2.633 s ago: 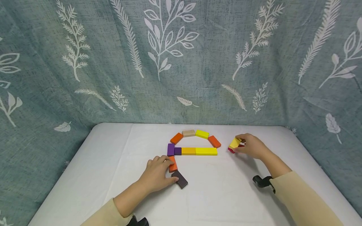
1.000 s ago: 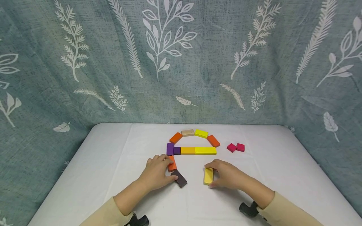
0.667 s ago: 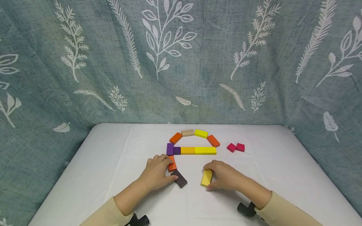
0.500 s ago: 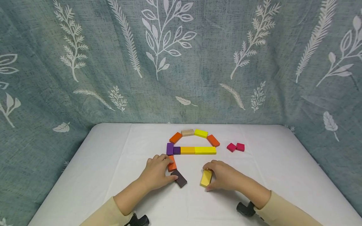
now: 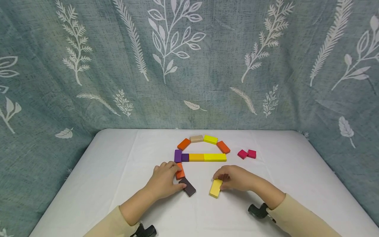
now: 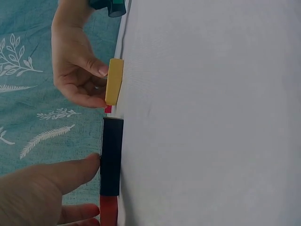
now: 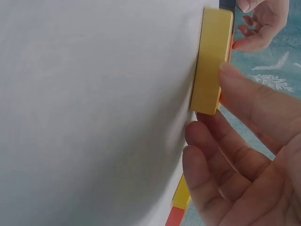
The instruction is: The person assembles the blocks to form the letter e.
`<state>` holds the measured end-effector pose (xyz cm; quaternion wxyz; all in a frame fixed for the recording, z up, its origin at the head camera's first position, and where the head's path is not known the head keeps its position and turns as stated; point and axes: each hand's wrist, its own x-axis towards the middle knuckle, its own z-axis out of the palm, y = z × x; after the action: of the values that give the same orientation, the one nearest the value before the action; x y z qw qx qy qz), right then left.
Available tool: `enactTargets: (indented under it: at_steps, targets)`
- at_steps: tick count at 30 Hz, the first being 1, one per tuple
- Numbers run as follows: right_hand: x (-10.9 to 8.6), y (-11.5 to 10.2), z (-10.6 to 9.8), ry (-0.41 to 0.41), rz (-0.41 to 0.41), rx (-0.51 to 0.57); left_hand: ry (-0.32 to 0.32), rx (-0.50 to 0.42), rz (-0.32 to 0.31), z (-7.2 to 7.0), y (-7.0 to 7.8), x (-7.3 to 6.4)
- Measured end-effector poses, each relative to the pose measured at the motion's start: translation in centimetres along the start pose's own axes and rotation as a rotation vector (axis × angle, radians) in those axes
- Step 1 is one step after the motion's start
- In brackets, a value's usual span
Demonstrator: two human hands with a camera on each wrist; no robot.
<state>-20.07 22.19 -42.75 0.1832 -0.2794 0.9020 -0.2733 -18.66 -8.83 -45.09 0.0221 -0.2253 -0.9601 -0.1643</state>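
My left hand [image 5: 165,182] rests beside two wooden blocks: its fingers touch the orange block [image 5: 180,171] and its thumb touches the dark brown block [image 5: 188,187]. These two run end to end toward me from the purple block [image 5: 178,155]. My right hand [image 5: 238,177] holds a yellow block [image 5: 215,188] at the table, to the right of the brown one. In the right wrist view the thumb lies against the side of the yellow block [image 7: 211,61] and a finger reaches its end. The undersides of the held blocks are hidden.
A row of small purple, amber [image 5: 196,158] and yellow blocks lies beyond my hands. Behind it arcs a curve of orange, tan [image 5: 196,139] and yellow blocks. Two red blocks [image 5: 242,154] lie to the right. A patterned curtain [image 5: 189,65] hangs behind the white table [image 5: 124,148].
My right hand has brought the yellow block from beside the red blocks toward me and left, then turned it slantwise. Its thumb has shifted from the near end to the side. The left hand stays put.
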Motion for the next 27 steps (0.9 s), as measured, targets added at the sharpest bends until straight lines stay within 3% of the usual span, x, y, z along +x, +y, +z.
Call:
enactTargets:
  at_steps: [11, 18, 27]
  targets:
    - [0.1, -1.5, 1.0, -0.018, 0.022, -0.010, 0.003, 0.001, -0.002, 0.2, -0.1, 0.0]
    - [0.0, -1.9, 1.1, 0.002, -0.006, -0.047, 0.008, -0.001, 0.000, 0.1, 0.0, 0.1]
    - [0.1, -2.5, 1.6, -0.036, -0.017, -0.056, 0.008, 0.004, -0.002, 0.3, -0.2, 0.1]
